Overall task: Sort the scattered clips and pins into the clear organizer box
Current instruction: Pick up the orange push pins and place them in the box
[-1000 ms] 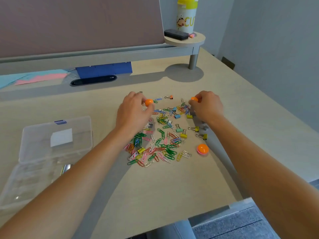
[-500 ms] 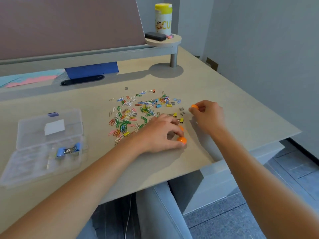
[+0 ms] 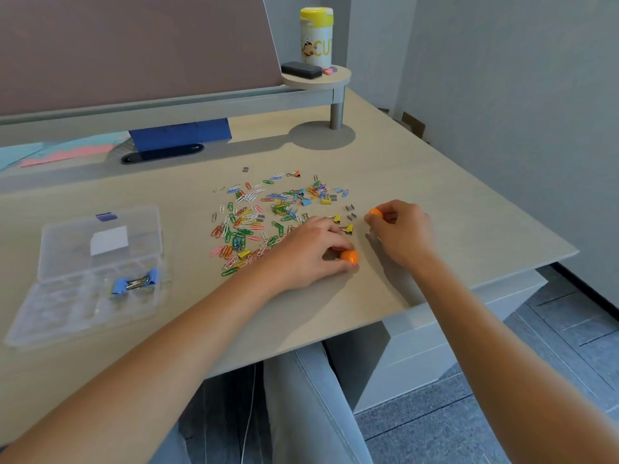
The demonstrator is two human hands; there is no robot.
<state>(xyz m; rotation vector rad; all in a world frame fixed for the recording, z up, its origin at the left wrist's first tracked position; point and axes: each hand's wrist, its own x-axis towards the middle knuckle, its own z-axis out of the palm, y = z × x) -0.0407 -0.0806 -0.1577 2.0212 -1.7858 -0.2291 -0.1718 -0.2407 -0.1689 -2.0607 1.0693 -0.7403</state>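
- Lying scattered mid-desk, the clips (image 3: pixel 261 217) are waiting to be sorted; the box (image 3: pixel 90 279), well to their left, is sitting open with blue binder clips (image 3: pixel 134 284) inside one compartment.
- Curling its fingers, the left hand (image 3: pixel 311 252) is gripping an orange pin (image 3: pixel 349 257) at the pile's near edge, probably gathering like pieces together.
- Pinching another orange pin (image 3: pixel 376 213), the right hand (image 3: pixel 402 229) is hovering beside the pile.
- Standing on a shelf (image 3: pixel 338 80) behind, a bottle (image 3: pixel 316 36) is showing the letters "CU".

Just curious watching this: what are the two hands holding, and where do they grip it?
Each pinches an orange pin in its fingertips: the left hand one near the desk edge, the right hand another.
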